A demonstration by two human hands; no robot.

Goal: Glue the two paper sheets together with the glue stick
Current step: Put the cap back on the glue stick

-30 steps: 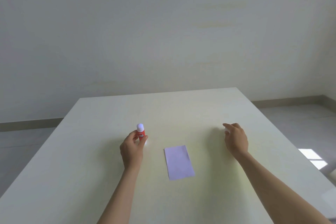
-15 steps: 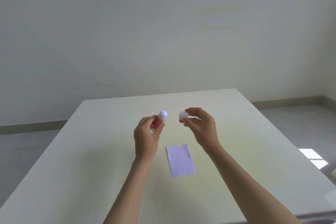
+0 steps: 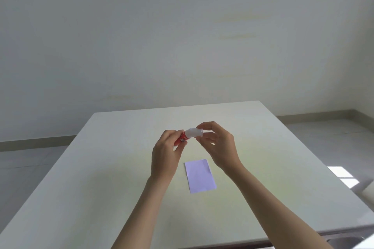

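The left hand [image 3: 166, 151] is gripping the red glue stick [image 3: 182, 139] while the right hand [image 3: 217, 143] is pressing its white cap [image 3: 194, 132] back on, separate half a second ago: gluing looks finished. Lilac paper sheet [image 3: 200, 176] lies just below the hands.

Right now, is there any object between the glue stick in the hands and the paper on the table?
Nothing visible does. The glue stick is held above the table by the left hand and right hand; the paper lies uncovered just nearer.
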